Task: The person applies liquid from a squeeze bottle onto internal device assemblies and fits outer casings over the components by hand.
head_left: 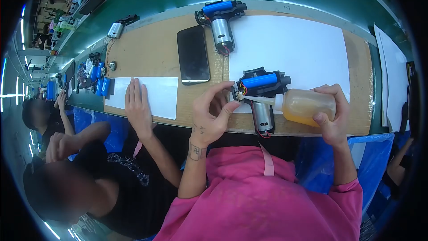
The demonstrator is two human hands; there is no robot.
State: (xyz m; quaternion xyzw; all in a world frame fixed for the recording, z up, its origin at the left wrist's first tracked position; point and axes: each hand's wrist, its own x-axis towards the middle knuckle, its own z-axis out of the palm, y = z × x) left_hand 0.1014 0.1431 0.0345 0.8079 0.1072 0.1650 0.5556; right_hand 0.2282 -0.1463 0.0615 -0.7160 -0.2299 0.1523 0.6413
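Observation:
Between the thumb and fingers of my left hand (213, 111) is a small circuit board (237, 93), with coloured wires running to a black assembly that carries a blue battery (259, 81). A silver motor (263, 116) hangs from that assembly near the table's front edge. My right hand (335, 115) is wrapped round a soft bottle (307, 106) of amber liquid, tilted on its side. Its thin white nozzle points left, and the tip is at the small board. Whether liquid is coming out is too small to tell.
A black phone (193, 55) and a second motor assembly (222, 29) lie farther back. White paper (290, 44) covers the board's right part. At left, a co-worker's hand (138, 107) rests on a white sheet (162, 96), near loose blue batteries (105, 86).

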